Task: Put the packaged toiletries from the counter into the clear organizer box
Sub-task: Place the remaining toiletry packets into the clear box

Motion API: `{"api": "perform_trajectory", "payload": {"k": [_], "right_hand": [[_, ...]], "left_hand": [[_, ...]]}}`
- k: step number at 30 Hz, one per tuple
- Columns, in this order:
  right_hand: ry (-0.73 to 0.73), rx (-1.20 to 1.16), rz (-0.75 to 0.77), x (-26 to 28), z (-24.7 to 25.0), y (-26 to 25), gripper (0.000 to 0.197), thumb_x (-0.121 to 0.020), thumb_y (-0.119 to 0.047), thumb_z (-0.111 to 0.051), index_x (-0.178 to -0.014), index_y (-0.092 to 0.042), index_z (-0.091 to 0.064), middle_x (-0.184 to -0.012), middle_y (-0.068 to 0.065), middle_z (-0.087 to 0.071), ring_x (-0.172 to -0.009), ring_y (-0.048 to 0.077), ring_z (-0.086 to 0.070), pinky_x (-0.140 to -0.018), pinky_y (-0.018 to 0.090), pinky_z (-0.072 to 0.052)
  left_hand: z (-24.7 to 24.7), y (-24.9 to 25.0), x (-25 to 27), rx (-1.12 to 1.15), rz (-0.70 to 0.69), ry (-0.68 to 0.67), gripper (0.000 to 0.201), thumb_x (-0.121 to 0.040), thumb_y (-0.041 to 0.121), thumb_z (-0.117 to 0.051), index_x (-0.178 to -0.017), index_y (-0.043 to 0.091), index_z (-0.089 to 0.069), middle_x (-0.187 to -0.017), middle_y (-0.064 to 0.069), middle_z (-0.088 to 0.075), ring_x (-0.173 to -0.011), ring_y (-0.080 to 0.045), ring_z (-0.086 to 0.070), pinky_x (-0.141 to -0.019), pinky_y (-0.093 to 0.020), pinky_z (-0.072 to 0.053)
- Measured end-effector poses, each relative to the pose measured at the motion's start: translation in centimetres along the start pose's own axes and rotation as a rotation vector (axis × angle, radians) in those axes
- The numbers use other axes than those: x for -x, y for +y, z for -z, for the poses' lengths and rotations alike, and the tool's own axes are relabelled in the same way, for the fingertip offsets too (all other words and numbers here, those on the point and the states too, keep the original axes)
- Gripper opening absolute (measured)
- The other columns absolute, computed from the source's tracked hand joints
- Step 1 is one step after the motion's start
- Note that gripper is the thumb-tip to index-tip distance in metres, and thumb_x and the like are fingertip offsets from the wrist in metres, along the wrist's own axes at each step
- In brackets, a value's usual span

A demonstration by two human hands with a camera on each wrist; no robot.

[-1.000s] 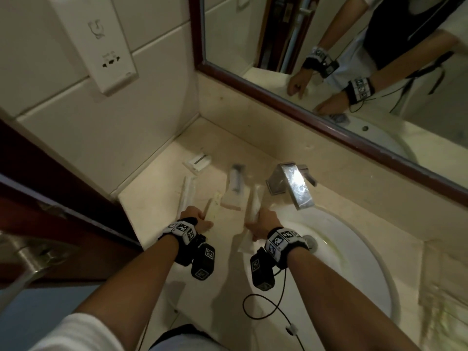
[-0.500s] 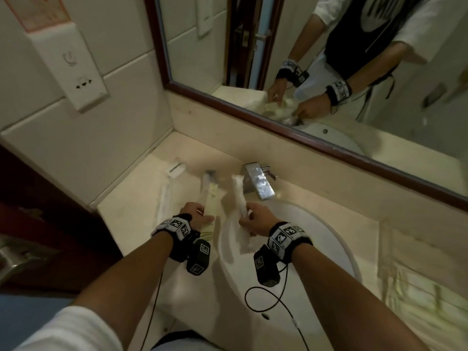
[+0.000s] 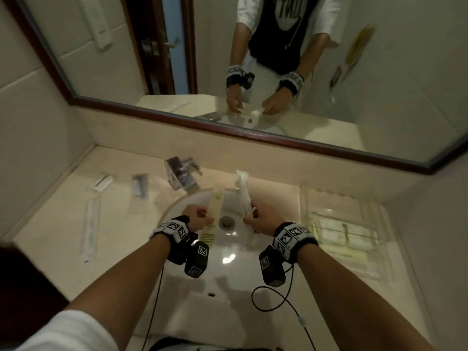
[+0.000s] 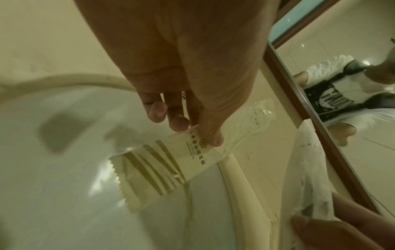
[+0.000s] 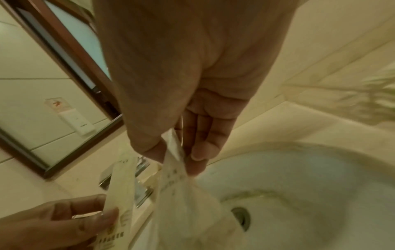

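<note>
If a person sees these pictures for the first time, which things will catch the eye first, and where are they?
First come the two hands above the white sink: the left hand pinches a cream packet with gold stripes, and the right hand grips a white crinkled packet. Behind them a large mirror shows the person. More packets lie on the counter at the left; the clear organizer box sits at the right.
</note>
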State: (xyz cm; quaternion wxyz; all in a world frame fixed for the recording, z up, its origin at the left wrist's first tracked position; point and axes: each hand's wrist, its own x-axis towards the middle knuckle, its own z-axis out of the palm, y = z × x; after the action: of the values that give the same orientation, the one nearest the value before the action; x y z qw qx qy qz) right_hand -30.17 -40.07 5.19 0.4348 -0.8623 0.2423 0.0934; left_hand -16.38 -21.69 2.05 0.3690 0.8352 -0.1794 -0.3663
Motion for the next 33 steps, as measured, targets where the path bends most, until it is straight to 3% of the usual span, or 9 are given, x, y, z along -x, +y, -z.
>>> {"api": "perform_trajectory", "payload": {"k": [5,8,11,16,21,24,29,31,33], "right_hand": [[0.102,-0.080,-0.074,3.8,3.9,5.7,0.035,-0.090,-0.017,-0.063,-0.122,-0.007,-0.055,-0.106,0.016,-0.067,-0.083,0.026,-0.064,-0.056,0.023,-0.053],[0.167,-0.119,-0.129,6.2,5.7,8.9,0.034,-0.090,-0.016,-0.063,-0.121,-0.006,-0.054,-0.106,0.016,-0.067,-0.080,0.024,-0.064,-0.051,0.019,-0.050],[0.228,-0.109,-0.176,8.6,7.3,12.2,0.031,-0.090,-0.019,-0.063,-0.116,-0.005,-0.054,-0.101,0.016,-0.066,-0.075,0.022,-0.063,-0.051,0.018,-0.049],[0.295,-0.112,-0.220,12.6,9.9,16.5,0.022,-0.090,-0.019,-0.062,-0.105,-0.005,-0.054,-0.089,0.015,-0.066,-0.059,0.014,-0.060,-0.045,0.015,-0.043],[0.331,-0.155,-0.267,16.0,11.7,19.8,0.016,-0.092,-0.018,-0.061,-0.098,-0.007,-0.051,-0.080,0.011,-0.061,-0.056,0.013,-0.058,-0.045,0.015,-0.042],[0.354,-0.188,-0.298,17.6,12.2,21.4,0.014,-0.092,-0.016,-0.060,-0.091,-0.009,-0.048,-0.074,0.007,-0.058,-0.055,0.013,-0.057,-0.044,0.015,-0.042],[0.392,-0.222,-0.330,19.6,12.7,23.6,0.012,-0.092,-0.017,-0.060,-0.097,-0.013,-0.050,-0.072,0.000,-0.059,-0.055,0.009,-0.058,-0.043,0.011,-0.041],[0.415,-0.243,-0.345,20.0,12.9,24.3,0.011,-0.092,-0.016,-0.060,-0.098,-0.013,-0.051,-0.070,-0.001,-0.059,-0.054,0.009,-0.057,-0.041,0.010,-0.040],[0.430,-0.247,-0.362,20.2,13.0,24.9,0.010,-0.092,-0.016,-0.061,-0.093,-0.014,-0.051,-0.068,-0.001,-0.059,-0.052,0.009,-0.057,-0.041,0.011,-0.040]], "left_hand": [[-5.6,5.1,-0.1,-0.078,-0.070,-0.076,0.013,-0.084,0.010,-0.066,-0.094,0.003,-0.063,-0.066,0.000,-0.055,-0.063,-0.016,-0.053,-0.052,-0.018,-0.041],[-8.7,7.3,-0.6,-0.120,-0.088,-0.099,0.028,-0.083,0.010,-0.068,-0.105,-0.007,-0.064,-0.085,-0.015,-0.063,-0.078,-0.018,-0.055,-0.070,-0.027,-0.045],[-11.9,9.2,-0.8,-0.156,-0.124,-0.142,0.029,-0.082,0.009,-0.067,-0.107,-0.005,-0.065,-0.107,-0.025,-0.067,-0.084,-0.019,-0.056,-0.075,-0.027,-0.044],[-17.4,11.8,-0.8,-0.230,-0.172,-0.204,0.029,-0.083,0.014,-0.066,-0.110,0.001,-0.067,-0.110,-0.020,-0.067,-0.086,-0.019,-0.057,-0.079,-0.027,-0.046],[-22.5,14.1,-0.2,-0.329,-0.231,-0.279,0.030,-0.087,0.020,-0.061,-0.111,0.004,-0.066,-0.110,-0.019,-0.067,-0.089,-0.026,-0.060,-0.076,-0.026,-0.043],[-24.7,15.4,0.2,-0.410,-0.265,-0.316,0.029,-0.090,0.021,-0.053,-0.109,0.003,-0.067,-0.104,-0.020,-0.065,-0.098,-0.034,-0.061,-0.073,-0.026,-0.040],[-27.6,16.8,-0.3,-0.529,-0.293,-0.342,0.025,-0.091,0.022,-0.048,-0.081,0.004,-0.061,-0.080,-0.015,-0.053,-0.082,-0.032,-0.058,-0.069,-0.028,-0.037],[-28.8,17.1,-0.7,-0.577,-0.295,-0.344,0.027,-0.093,0.021,-0.045,-0.086,0.000,-0.062,-0.087,-0.022,-0.057,-0.088,-0.035,-0.059,-0.070,-0.029,-0.038],[-29.9,17.5,-1.0,-0.641,-0.304,-0.329,0.026,-0.095,0.020,-0.043,-0.099,0.005,-0.063,-0.106,-0.016,-0.063,-0.105,-0.033,-0.059,-0.084,-0.033,-0.045]]}}
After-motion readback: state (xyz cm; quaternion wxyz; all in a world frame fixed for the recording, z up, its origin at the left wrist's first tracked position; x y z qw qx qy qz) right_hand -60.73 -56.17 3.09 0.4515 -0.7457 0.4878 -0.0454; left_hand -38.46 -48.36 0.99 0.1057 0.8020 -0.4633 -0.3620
